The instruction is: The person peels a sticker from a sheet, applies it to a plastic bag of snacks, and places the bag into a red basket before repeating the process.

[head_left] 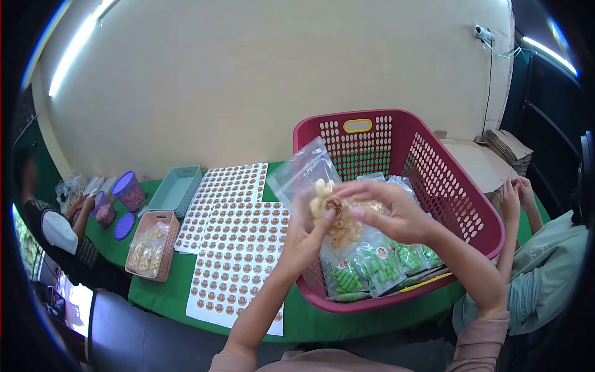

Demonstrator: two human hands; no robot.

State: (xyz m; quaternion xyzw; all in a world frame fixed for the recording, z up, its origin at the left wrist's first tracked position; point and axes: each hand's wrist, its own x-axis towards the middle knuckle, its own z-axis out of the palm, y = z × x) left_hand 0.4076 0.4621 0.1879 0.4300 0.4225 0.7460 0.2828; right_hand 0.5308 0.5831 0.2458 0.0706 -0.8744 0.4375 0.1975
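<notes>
A clear zip bag of pale, ring-shaped snacks (347, 234) is held up over the near left part of a maroon laundry basket (458, 186). My left hand (302, 239) grips the bag from its left side, with the thumb across the front beside a round brown sticker (333, 205). On the other side, my right hand (393, 214) has its fingers stretched out and apart, the fingertips right at the bag near the sticker. Below, inside the basket, lie several sealed bags of green stick-shaped snacks (378, 266), some with round stickers.
Sticker sheets (238, 248) cover the green table (304, 322) left of the basket. Beyond them stand a pink basket (166, 248) of snack bags, a teal tray (176, 189) and purple-lidded tubs (129, 192). One person (59, 229) works far left; another (545, 266) sits right, near flattened cardboard (508, 149).
</notes>
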